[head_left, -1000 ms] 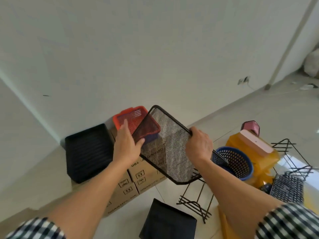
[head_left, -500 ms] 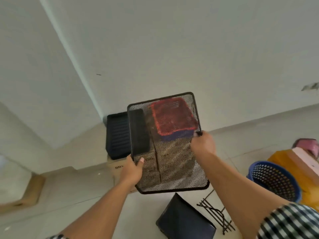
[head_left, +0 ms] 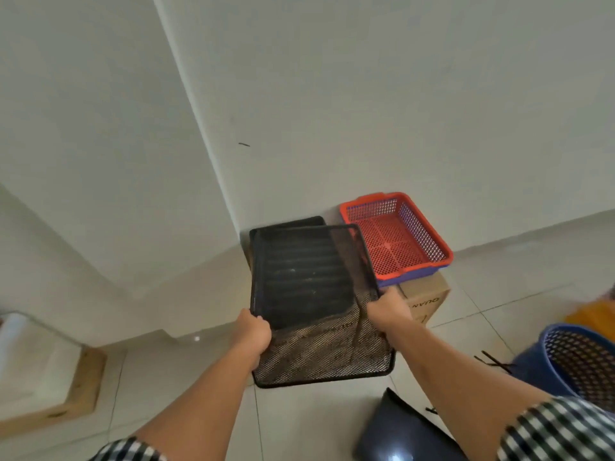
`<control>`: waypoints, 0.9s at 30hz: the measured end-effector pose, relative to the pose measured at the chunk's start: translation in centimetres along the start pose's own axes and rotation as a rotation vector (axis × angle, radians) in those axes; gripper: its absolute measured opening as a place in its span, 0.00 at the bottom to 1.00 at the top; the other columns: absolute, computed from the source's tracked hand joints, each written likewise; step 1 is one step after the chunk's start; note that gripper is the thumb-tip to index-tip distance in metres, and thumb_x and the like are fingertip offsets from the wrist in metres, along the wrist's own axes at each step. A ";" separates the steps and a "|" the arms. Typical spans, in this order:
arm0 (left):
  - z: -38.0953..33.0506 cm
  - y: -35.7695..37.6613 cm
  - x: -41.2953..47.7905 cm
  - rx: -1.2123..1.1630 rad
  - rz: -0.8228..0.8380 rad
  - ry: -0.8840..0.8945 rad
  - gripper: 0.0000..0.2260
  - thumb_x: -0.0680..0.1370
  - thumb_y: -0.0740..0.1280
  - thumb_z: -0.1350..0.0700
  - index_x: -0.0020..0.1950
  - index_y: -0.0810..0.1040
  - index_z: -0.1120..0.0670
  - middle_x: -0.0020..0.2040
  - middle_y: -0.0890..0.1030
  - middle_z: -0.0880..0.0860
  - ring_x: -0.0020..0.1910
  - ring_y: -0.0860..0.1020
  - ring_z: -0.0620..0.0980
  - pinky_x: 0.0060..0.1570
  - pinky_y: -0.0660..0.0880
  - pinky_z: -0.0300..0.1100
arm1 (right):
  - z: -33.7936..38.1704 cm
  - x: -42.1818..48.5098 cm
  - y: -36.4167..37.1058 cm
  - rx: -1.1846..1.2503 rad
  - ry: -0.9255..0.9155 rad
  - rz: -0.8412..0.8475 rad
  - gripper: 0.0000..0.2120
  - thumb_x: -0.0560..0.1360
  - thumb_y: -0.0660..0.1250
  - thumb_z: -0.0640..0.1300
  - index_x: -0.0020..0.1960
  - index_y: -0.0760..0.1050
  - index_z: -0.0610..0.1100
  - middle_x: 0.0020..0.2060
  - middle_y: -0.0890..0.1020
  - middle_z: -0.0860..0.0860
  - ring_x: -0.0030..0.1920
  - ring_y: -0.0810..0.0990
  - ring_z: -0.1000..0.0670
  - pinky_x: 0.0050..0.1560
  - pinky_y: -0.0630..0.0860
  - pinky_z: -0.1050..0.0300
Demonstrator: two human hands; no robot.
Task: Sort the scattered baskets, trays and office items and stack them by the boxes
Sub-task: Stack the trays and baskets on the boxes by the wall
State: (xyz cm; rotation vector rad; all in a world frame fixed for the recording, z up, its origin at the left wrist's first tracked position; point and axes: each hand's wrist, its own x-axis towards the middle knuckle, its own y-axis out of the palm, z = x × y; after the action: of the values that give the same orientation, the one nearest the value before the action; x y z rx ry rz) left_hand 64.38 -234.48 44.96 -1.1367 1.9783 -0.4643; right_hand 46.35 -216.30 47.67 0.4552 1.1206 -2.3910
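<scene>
1. The black mesh tray (head_left: pixel 326 354) is held tilted above the tiled floor (head_left: pixel 186 377), and its far end reaches over the black plastic tray (head_left: pixel 293 223) in the wall corner.
2. The left hand (head_left: pixel 254 334) curls its fingers round the mesh tray's left rim, and the right hand (head_left: pixel 387 311) grips the right rim.
3. The plastic tray shows through the mesh (only its far rim pokes out beyond). I cannot tell whether the 2 trays touch.
4. Just to the right, a red basket (head_left: pixel 396 234) sits nested in a blue basket (head_left: pixel 422 271) on a cardboard box (head_left: pixel 427 299).
5. A round blue bin (head_left: pixel 582 364) stands on the floor, well apart to the right.
</scene>
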 end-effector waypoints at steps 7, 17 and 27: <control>-0.6 -0.4 6.3 -0.027 0.144 -0.131 0.12 0.83 0.59 0.62 0.63 0.75 0.63 0.53 0.78 0.60 0.50 0.78 0.59 0.50 0.77 0.51 | 0.8 1.6 3.4 -0.120 0.053 -0.012 0.16 0.76 0.60 0.38 0.63 0.71 0.44 0.46 0.79 0.45 0.49 0.80 0.41 0.50 0.80 0.49; -1.1 1.4 12.5 -0.084 0.189 -0.280 0.09 0.82 0.60 0.61 0.55 0.79 0.61 0.49 0.82 0.61 0.48 0.81 0.60 0.53 0.81 0.56 | 4.0 8.5 5.6 -0.200 0.059 0.106 0.24 0.79 0.62 0.39 0.75 0.67 0.43 0.63 0.79 0.43 0.62 0.78 0.40 0.62 0.77 0.49; -5.6 3.0 16.3 0.154 0.132 -0.244 0.05 0.81 0.61 0.58 0.54 0.75 0.57 0.45 0.77 0.53 0.41 0.76 0.52 0.41 0.72 0.44 | 8.4 15.8 7.9 -0.243 0.155 0.241 0.31 0.79 0.63 0.44 0.79 0.57 0.39 0.73 0.67 0.39 0.72 0.70 0.37 0.72 0.70 0.44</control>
State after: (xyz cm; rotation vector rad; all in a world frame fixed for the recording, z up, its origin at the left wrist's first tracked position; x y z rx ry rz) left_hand 53.64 -247.04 39.12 -0.9144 1.7603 -0.3820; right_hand 36.48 -231.51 40.37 0.6596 1.3227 -2.0101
